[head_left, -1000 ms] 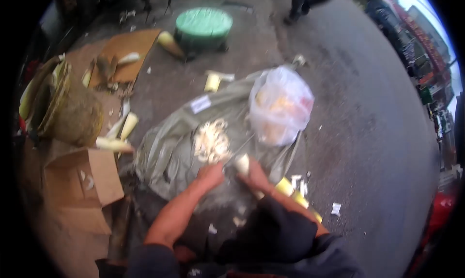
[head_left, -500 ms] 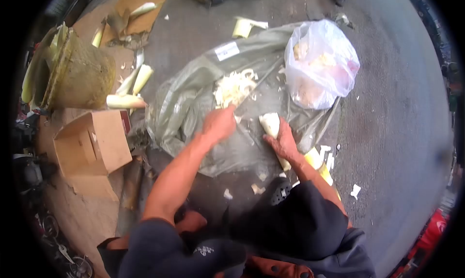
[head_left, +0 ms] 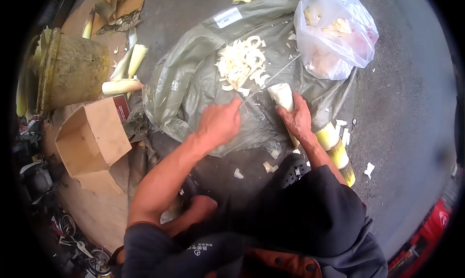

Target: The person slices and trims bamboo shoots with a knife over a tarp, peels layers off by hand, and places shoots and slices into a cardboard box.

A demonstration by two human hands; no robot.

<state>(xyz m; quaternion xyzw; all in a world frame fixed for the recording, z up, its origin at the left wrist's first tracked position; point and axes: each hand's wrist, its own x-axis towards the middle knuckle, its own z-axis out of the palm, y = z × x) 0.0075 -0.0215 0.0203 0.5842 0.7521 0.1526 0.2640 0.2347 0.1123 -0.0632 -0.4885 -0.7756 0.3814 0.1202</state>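
My left hand [head_left: 220,120] is closed in a fist around the handle of a knife, which the fingers hide. The thin blade [head_left: 277,76] slants up and right, seen nearly edge-on, passing close to the top of a peeled bamboo shoot. My right hand [head_left: 299,115] grips this pale shoot [head_left: 281,95], thumb on the near side, its cut end tilted away from me. A heap of sliced bamboo shoot [head_left: 240,62] lies just beyond my left hand, on a grey-green plastic sheet [head_left: 186,79].
A translucent bag [head_left: 334,60] holding pale pieces stands at the sheet's far right. Left are a dirty yellow bucket [head_left: 80,67], an open cardboard box [head_left: 107,132] and unsliced shoots [head_left: 137,60]. Yellowish shoot sections [head_left: 337,154] lie beside my right forearm. Scraps [head_left: 270,167] dot the ground.
The view has shifted, so the sheet, heap and bag appear higher. The knife blade has swung lower toward the shoot's top. My right hand still grips the shoot.
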